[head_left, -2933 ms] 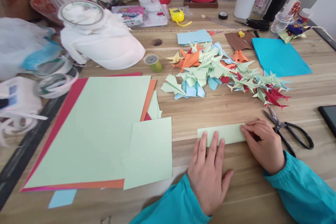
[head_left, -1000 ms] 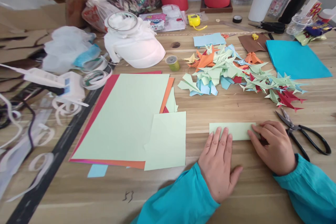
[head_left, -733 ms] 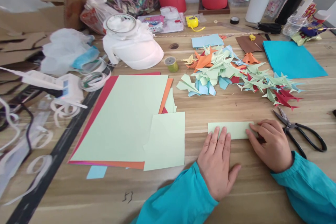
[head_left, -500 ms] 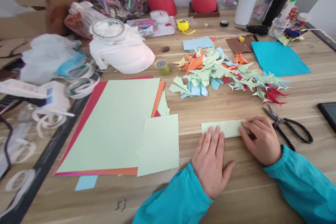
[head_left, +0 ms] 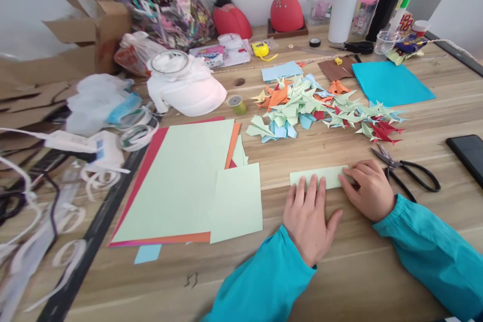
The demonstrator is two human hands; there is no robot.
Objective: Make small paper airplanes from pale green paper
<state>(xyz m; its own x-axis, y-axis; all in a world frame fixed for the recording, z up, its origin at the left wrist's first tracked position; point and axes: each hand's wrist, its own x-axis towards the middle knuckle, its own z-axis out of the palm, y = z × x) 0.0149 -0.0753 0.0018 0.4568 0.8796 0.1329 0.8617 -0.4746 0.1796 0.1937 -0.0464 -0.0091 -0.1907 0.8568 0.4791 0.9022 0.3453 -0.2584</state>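
Observation:
A narrow strip of pale green paper (head_left: 328, 177), apparently folded, lies flat on the wooden table. My left hand (head_left: 310, 214) rests flat with its fingertips on the strip's near edge, fingers stretched out and thumb apart. At the strip's right end, my right hand (head_left: 368, 188) has its fingers curled and pinches the paper there. Black-handled scissors (head_left: 407, 168) lie partly open just right of my right hand. Left of my hands, a pale green square of paper (head_left: 237, 204) overlaps a stack of larger coloured sheets (head_left: 181, 181).
Beyond the strip spreads a pile of small folded paper shapes (head_left: 302, 105) in several colours. A bright blue square (head_left: 392, 83) lies behind it, a phone (head_left: 468, 156) at the right edge. Cables, a white power strip (head_left: 101, 151) and plastic bags crowd the left.
The view has shifted left, so everything sits differently in the picture. Both hands stay on the green strip, with my right hand still at its right end.

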